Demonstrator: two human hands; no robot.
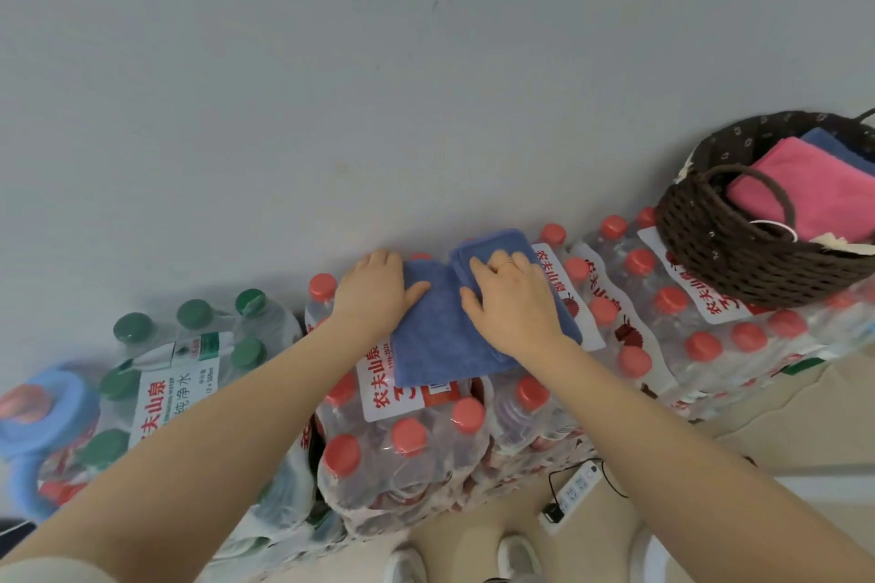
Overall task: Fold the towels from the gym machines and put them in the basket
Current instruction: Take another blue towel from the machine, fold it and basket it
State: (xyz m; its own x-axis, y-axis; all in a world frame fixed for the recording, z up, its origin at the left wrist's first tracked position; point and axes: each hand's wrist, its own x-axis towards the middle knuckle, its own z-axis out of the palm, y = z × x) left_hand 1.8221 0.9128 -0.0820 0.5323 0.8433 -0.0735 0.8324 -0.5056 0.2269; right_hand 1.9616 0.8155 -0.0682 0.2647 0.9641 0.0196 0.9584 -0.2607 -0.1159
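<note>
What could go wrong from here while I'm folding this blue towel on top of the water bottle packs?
The blue towel lies on bumpy bottle caps, not a flat surface, so the fold under your right hand and left hand may come out crooked. Its near edge overhangs the red-capped pack and could slip toward the floor. The basket also sits on bottles and might tip when you drop the towel in.
</note>
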